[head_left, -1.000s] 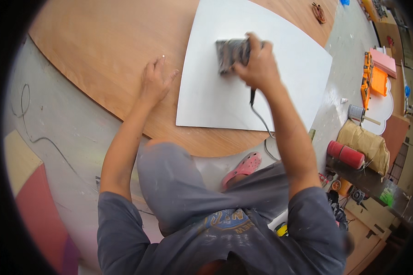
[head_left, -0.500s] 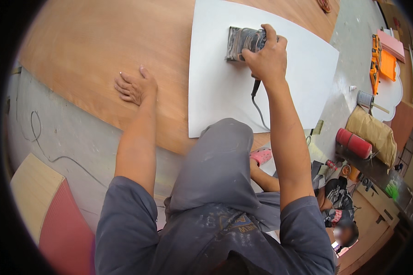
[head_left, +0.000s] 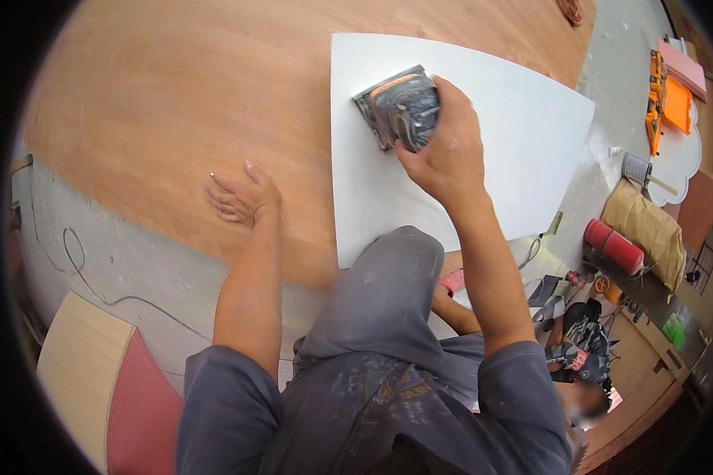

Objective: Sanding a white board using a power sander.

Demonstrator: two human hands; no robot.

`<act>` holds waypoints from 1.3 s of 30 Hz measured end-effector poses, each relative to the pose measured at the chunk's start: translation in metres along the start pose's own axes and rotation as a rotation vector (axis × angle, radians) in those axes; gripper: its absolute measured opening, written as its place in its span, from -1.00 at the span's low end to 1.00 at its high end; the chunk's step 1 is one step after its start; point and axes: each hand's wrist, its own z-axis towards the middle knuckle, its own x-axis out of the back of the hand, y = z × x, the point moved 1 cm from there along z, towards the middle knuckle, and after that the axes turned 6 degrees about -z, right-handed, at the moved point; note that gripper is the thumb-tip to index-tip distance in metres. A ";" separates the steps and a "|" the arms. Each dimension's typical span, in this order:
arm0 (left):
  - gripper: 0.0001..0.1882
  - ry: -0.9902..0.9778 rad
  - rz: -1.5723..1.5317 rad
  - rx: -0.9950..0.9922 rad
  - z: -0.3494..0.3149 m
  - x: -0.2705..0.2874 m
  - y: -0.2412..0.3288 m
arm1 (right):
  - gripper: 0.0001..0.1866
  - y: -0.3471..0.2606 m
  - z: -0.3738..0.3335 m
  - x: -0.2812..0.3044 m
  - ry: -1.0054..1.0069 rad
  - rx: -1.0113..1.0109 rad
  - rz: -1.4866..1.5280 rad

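The right hand [head_left: 450,154] is wrapped tight around a black and orange sander [head_left: 408,112]. The sander is on the left part of a white board [head_left: 515,142]. The left hand [head_left: 247,198] holds nothing. Its palm faces down on the big brown board [head_left: 150,111], with the fingers a little bit apart. Both arms reach forward, and the right hand is farther out. Off to the right is a gray can [head_left: 635,168] with a stick [head_left: 662,186] by it. I cannot tell what is in the can. An orange tray [head_left: 678,104] is farther away.
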 end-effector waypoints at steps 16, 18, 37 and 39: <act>-0.10 -0.015 0.019 -0.024 -0.001 0.005 -0.009 | -0.36 0.021 0.052 0.042 -0.310 0.238 -0.187; -0.10 -0.014 0.051 -0.024 -0.002 0.004 -0.007 | -0.37 0.037 0.051 0.051 -0.288 0.199 -0.231; -0.10 0.001 0.031 -0.021 -0.002 0.003 -0.011 | -0.35 0.005 0.046 0.034 -0.353 0.299 -0.235; -0.11 0.001 0.048 -0.005 -0.001 0.005 -0.009 | -0.30 0.021 0.056 0.035 -0.266 0.234 -0.216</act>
